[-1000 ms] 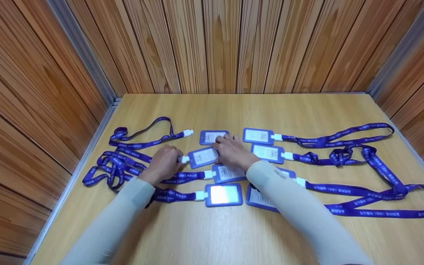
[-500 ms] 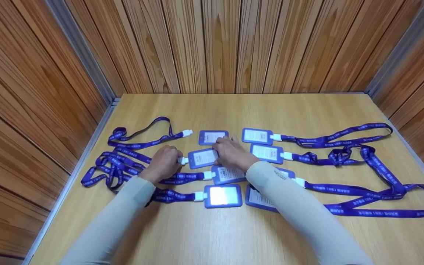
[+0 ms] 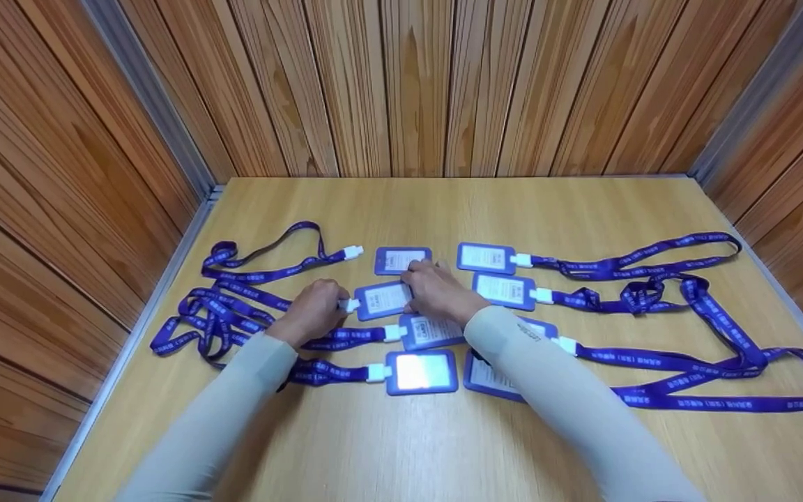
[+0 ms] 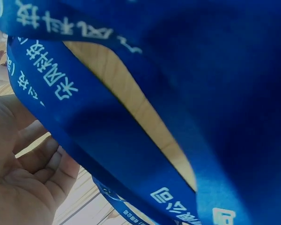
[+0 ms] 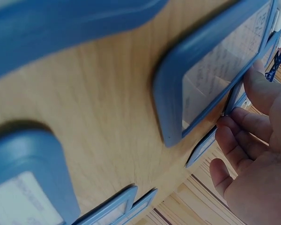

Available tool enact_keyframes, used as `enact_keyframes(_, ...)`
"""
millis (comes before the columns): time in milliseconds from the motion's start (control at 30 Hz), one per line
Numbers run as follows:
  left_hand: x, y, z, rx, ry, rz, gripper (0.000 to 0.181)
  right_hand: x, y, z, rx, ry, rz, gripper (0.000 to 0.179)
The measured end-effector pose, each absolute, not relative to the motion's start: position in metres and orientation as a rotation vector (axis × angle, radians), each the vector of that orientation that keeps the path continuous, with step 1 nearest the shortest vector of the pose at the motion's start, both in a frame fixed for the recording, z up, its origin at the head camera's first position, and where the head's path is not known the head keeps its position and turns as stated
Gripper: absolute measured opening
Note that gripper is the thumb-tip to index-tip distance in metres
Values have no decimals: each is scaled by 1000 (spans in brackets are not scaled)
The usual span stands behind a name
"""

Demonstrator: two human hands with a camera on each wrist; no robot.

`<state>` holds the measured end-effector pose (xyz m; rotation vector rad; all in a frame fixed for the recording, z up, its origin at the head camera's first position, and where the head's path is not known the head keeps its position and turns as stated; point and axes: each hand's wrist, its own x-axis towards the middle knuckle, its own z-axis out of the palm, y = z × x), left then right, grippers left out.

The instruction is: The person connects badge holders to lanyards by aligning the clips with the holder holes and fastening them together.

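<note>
Near the table's middle, my left hand (image 3: 314,310) pinches the white clip (image 3: 350,305) of a purple-blue lanyard. This clip meets the left end of a blue badge holder (image 3: 382,300). My right hand (image 3: 440,293) grips that holder at its right end, thumb and fingers on its edges in the right wrist view. Behind it lies a loose badge holder (image 3: 401,261), apart from a lanyard's white clip (image 3: 353,252). In the left wrist view, lanyard straps (image 4: 107,126) hang large before the camera and my left fingertips are hidden.
Two more badge holders on lanyards, one glaring (image 3: 421,371), lie nearer on the left side. Several others, including a back one (image 3: 485,257), have lanyards (image 3: 652,254) stretching right. Tangled straps (image 3: 217,314) lie left. Wooden walls (image 3: 415,90) enclose the table (image 3: 401,446).
My left hand has shifted very slightly right, towards the badge holder. My right hand keeps its hold in the same place; the head view has drifted a little.
</note>
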<state>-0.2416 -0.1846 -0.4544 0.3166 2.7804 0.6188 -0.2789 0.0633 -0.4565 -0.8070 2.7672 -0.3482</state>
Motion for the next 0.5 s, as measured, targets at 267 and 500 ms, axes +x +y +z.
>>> enact_keyframes(267, -242, -183, -455, 341, 2780, 614, 19, -280, 61, -457, -801, 2774, -331, 53)
enact_keyframes(500, -244, -183, -454, 417, 2775, 612, 13, -283, 57, -457, -887, 2801, -240, 51)
